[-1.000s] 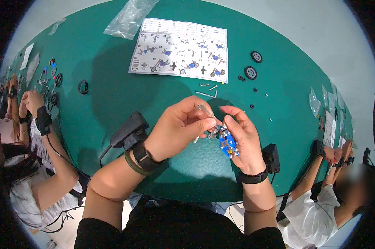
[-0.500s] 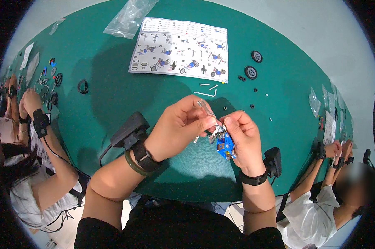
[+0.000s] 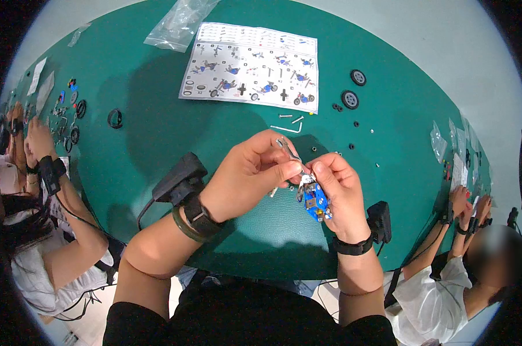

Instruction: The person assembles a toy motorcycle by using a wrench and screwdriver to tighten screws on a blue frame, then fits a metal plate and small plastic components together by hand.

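Over the near part of the green table, my left hand (image 3: pixel 259 170) pinches a thin silver metal strip (image 3: pixel 288 149) between thumb and fingers. My right hand (image 3: pixel 343 193) is closed on a small blue and silver model assembly (image 3: pixel 314 202), gripping its upper right side. The strip's lower end meets the silver top of the assembly near both thumbs; whether they are joined is hidden by the fingers. Beyond my hands lie an L-shaped hex key (image 3: pixel 288 129) and two screws (image 3: pixel 297 120). A small nut (image 3: pixel 314 149) rests just past my right hand.
A printed instruction sheet (image 3: pixel 249 69) lies ahead, with a clear plastic bag (image 3: pixel 180 26) at its left. Two wheels (image 3: pixel 350 100) and small black rings stand to its right. A black tyre (image 3: pixel 115 119) sits leftward. Other people work at both sides of the green table (image 3: pixel 388 155).
The blue assembly has tilted and shifted slightly down and right in my right hand. My left hand keeps its pinch on the strip, almost unmoved.
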Motion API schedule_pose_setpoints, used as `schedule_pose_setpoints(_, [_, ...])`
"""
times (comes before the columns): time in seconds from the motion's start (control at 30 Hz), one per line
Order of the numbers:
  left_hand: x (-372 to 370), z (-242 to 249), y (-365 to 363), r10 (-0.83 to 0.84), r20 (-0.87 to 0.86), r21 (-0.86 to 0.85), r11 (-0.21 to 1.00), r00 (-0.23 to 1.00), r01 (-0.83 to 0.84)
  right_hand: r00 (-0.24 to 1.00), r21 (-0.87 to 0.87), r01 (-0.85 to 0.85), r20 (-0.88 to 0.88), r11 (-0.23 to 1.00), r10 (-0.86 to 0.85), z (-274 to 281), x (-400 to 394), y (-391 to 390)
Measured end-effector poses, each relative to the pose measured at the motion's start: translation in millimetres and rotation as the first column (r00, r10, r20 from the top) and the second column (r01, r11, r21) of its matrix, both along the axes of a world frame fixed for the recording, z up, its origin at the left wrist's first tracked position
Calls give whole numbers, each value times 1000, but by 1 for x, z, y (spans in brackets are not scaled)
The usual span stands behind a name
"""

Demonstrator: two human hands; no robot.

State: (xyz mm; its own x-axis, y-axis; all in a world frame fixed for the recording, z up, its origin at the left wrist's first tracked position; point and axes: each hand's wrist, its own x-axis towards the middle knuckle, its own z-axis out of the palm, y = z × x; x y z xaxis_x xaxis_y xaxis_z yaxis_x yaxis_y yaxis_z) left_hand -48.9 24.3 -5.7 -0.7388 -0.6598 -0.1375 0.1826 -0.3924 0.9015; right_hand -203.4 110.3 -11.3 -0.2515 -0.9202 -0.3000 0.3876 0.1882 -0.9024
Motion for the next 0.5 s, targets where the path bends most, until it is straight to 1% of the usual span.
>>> schedule_pose_setpoints(0.1, [1,1,0,-9,17,-1,1000,1000,9,999,23,-26,39,999,26,-2,-3,0])
schedule_pose_setpoints(0.2, [1,-1,-1,0,-15,10,1000,1000,1,986,27,-61,158,998,56,-1,-6,1])
schedule_pose_setpoints(0.3, [1,-2,-3,8,-41,31,1000,999,-7,975,71,-96,206,993,80,14,-4,0])
schedule_pose_setpoints(0.4, [3,-4,-6,-7,1,-58,998,1000,7,967,56,-146,221,988,130,11,-10,1])
schedule_pose_setpoints(0.5, [3,-4,-5,-4,-30,-65,998,1000,2,949,79,-162,287,984,133,11,-12,1])
